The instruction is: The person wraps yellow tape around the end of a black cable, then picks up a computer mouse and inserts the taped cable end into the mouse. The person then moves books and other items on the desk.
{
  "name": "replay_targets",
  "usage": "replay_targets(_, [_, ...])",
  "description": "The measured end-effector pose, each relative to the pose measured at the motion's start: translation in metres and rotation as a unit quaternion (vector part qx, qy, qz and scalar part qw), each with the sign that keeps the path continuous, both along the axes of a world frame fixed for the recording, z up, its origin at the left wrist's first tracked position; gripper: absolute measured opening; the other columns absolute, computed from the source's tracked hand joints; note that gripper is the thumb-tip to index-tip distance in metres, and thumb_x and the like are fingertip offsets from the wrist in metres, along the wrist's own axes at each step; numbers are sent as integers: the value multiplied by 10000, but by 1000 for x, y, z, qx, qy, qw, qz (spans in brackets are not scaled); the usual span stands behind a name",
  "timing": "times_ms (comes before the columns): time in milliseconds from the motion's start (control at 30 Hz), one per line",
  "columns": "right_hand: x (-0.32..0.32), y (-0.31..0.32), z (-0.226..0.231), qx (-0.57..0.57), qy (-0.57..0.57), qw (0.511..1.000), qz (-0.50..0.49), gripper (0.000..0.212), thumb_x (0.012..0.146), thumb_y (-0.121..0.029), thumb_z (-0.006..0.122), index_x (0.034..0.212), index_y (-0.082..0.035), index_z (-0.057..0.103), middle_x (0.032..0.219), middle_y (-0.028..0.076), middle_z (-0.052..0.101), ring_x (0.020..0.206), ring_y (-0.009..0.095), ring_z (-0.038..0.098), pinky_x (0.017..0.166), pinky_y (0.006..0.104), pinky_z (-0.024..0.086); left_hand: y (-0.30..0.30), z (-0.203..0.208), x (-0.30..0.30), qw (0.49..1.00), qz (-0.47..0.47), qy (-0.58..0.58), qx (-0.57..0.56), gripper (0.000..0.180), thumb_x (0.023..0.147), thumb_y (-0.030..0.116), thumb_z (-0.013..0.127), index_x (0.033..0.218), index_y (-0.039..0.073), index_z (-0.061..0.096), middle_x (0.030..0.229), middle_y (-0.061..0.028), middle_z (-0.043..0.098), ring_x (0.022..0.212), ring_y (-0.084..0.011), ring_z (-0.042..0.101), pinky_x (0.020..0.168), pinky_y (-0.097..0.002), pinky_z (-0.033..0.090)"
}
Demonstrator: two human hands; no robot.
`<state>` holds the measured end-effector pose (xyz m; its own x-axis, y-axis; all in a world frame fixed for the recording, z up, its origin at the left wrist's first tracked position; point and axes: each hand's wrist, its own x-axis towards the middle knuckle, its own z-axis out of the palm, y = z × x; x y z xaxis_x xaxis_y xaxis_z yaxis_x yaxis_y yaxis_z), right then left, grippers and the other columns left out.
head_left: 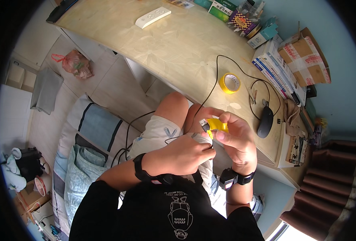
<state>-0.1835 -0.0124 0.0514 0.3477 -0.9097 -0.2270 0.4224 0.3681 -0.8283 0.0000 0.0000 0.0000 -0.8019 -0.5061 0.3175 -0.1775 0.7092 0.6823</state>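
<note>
My right hand (234, 134) pinches a strip of yellow tape (218, 125) at its fingertips, held over my lap near the desk edge. My left hand (182, 154) is closed around a black cable (208, 132) just under that tape, thumb side toward the right hand. The two hands touch each other. The cable runs up over the wooden desk (174, 48) in a loop toward the far right. A roll of yellow tape (230, 83) lies flat on the desk beyond my hands. Both wrists wear black watches.
A black mouse (265, 121) lies on the desk right of my hands. Books (276, 68), a cardboard box (306, 60) and small packages line the desk's far side; a white remote (153, 17) lies at the back. Bedding (85, 160) and a pink bag (75, 63) are at left.
</note>
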Motion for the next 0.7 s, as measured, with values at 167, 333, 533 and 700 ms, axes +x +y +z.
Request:
replay_targets(167, [11, 1, -7, 3, 18, 999, -33, 310, 755, 180, 683, 906, -47, 533, 1261, 170, 552, 1119, 236, 576, 912, 344, 509, -2, -2, 4, 1000, -3, -27, -1, 280, 660, 13, 647, 920, 68, 560, 801, -59, 567, 616, -278, 608, 500, -384, 480])
replay_targets(333, [11, 1, -11, -113, 183, 974, -68, 307, 767, 172, 671, 881, -53, 495, 1218, 148, 556, 1046, 191, 584, 875, 326, 512, 1, -4, 5, 999, 20, -28, 0, 199, 680, 5, 626, 861, 40, 551, 856, -77, 581, 744, -266, 632, 564, -395, 498])
replay_targets(533, [9, 7, -13, -92, 179, 972, -118, 321, 754, 182, 670, 872, -56, 490, 1173, 126, 562, 1064, 170, 565, 879, 308, 495, 1, -6, 10, 925, 85, 246, 277, 233, 841, -4, 604, 1013, 45, 454, 1060, -115, 602, 820, -171, 621, 615, -320, 526])
replay_targets(700, [17, 10, -17, -139, 158, 970, -118, 339, 740, 187, 685, 888, -59, 505, 1174, 119, 562, 1080, 181, 565, 899, 321, 493, -11, 2, 15, 770, 128, 297, 550, 326, 958, 236, 626, 1132, 31, 442, 1002, -90, 625, 802, -92, 581, 611, -231, 487])
